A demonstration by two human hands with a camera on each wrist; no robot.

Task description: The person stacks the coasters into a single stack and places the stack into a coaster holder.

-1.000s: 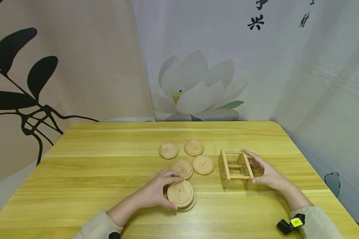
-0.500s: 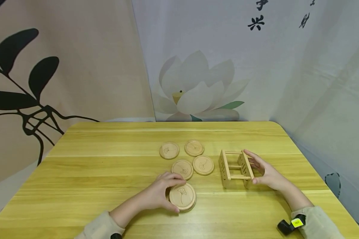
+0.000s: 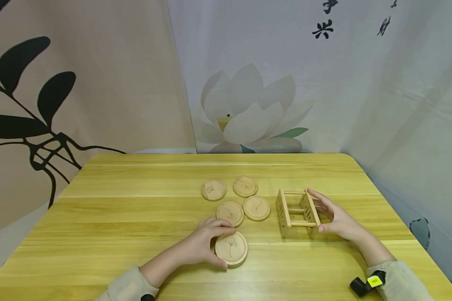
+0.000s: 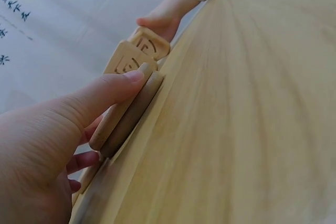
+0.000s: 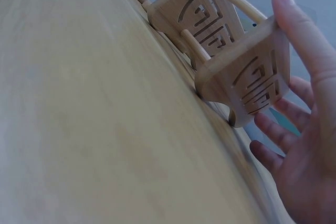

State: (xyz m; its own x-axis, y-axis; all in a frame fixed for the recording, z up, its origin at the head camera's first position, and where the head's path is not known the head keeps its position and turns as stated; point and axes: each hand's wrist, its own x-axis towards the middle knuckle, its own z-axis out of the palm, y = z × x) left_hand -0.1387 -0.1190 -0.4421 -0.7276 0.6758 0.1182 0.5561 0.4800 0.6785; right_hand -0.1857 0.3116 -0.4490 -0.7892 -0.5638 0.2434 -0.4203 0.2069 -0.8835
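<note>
Two round wooden coasters [image 3: 231, 249] with a carved ginkgo leaf on top lie stacked near the table's front. My left hand [image 3: 199, 244] holds the upper coaster [image 4: 113, 121] by its rim, thumb on the near side and fingers on the far side. The lower coaster [image 4: 137, 111] lies flat beneath it. To the right stands a wooden coaster rack [image 3: 295, 213] with two slotted end panels joined by rods. My right hand [image 3: 337, 219] grips its right end panel [image 5: 252, 77], thumb at the near edge and index finger at the far edge.
Just beyond the stack lies another coaster [image 3: 229, 213], with one [image 3: 256, 208] to its right. Farther back lie two more coasters, a left one [image 3: 213, 190] and a right one [image 3: 245, 186]. The wooden table [image 3: 109, 200] ends at a printed cloth backdrop [image 3: 135, 83].
My left hand has shifted slightly right and toward me, bringing the upper coaster into line over the lower one. My right hand and the rack stay in place.
</note>
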